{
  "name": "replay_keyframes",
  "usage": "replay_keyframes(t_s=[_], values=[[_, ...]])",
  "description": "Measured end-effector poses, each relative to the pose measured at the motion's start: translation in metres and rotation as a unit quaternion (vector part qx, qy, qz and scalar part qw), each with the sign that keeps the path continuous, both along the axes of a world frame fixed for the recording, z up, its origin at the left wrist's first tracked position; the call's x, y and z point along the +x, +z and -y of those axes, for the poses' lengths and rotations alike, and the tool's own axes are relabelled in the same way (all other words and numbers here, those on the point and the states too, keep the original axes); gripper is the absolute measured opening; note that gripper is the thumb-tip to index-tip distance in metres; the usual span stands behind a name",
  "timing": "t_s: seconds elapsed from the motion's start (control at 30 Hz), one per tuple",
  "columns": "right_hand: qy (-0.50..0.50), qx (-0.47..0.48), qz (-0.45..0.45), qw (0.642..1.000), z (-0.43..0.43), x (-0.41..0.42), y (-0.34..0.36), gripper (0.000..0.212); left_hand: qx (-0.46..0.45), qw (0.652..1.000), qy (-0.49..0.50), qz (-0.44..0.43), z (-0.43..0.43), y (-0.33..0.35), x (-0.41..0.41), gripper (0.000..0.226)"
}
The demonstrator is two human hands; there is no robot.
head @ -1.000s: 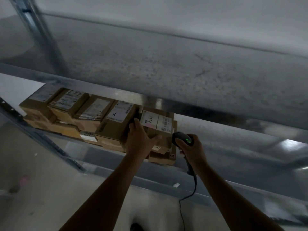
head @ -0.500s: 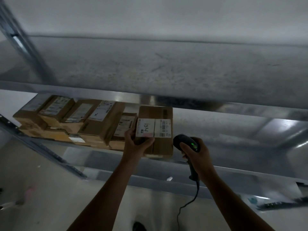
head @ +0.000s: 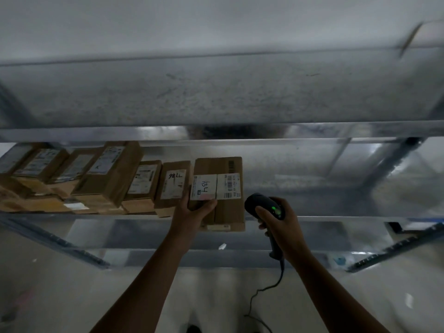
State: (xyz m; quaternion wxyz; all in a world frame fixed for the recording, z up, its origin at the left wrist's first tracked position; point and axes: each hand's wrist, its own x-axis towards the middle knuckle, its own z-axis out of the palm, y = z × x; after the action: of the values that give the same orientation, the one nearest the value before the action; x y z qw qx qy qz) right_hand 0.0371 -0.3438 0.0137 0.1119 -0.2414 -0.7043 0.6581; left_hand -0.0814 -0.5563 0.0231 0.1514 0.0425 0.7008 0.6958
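Note:
A brown cardboard box with white labels, one marked "134", stands at the right end of a row of boxes on a metal shelf. My left hand grips its lower left corner, thumb across the front under the label. Just right of the box, my right hand holds a black corded barcode scanner by its handle. A green light glows on the scanner's head, which points towards the box.
Several more labelled cardboard boxes fill the shelf to the left, one marked "98LL". A wide grey upper shelf overhangs the row. The shelf's right part is bare metal. The scanner cable hangs down between my arms.
The box marked "134" has come forward and to the right out of the row in my left hand, uncovering the "98LL" box. The scanner stays beside it.

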Motion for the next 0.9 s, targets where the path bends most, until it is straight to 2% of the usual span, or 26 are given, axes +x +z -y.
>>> replay_keyframes(t_s=[0.1,0.3,0.37,0.53,0.63,0.7,0.9], values=[[-0.022,0.000,0.001,1.000,-0.006,0.016,0.004,0.036,0.001,1.000,-0.015,0.008,-0.012,0.000,0.005,0.051],[-0.051,-0.006,-0.031,0.998,-0.001,0.036,0.032,0.038,-0.049,0.996,-0.066,-0.035,-0.014,0.008,-0.003,0.057],[-0.055,-0.010,-0.041,0.998,0.008,0.040,0.043,0.045,-0.073,0.991,-0.077,-0.084,-0.004,0.015,-0.011,0.059],[-0.024,0.016,-0.043,0.999,0.039,0.046,0.056,0.033,-0.154,0.959,-0.096,-0.219,0.025,0.030,-0.032,0.064],[-0.033,0.023,-0.036,0.999,0.061,0.047,0.059,0.032,-0.205,0.938,-0.098,-0.264,0.043,0.031,-0.044,0.064],[-0.038,0.032,-0.042,0.998,0.073,0.047,0.061,0.030,-0.216,0.934,-0.093,-0.269,0.053,0.028,-0.051,0.075],[-0.041,0.051,-0.047,0.997,0.096,0.047,0.065,0.030,-0.241,0.930,-0.100,-0.260,0.072,0.027,-0.058,0.082]])
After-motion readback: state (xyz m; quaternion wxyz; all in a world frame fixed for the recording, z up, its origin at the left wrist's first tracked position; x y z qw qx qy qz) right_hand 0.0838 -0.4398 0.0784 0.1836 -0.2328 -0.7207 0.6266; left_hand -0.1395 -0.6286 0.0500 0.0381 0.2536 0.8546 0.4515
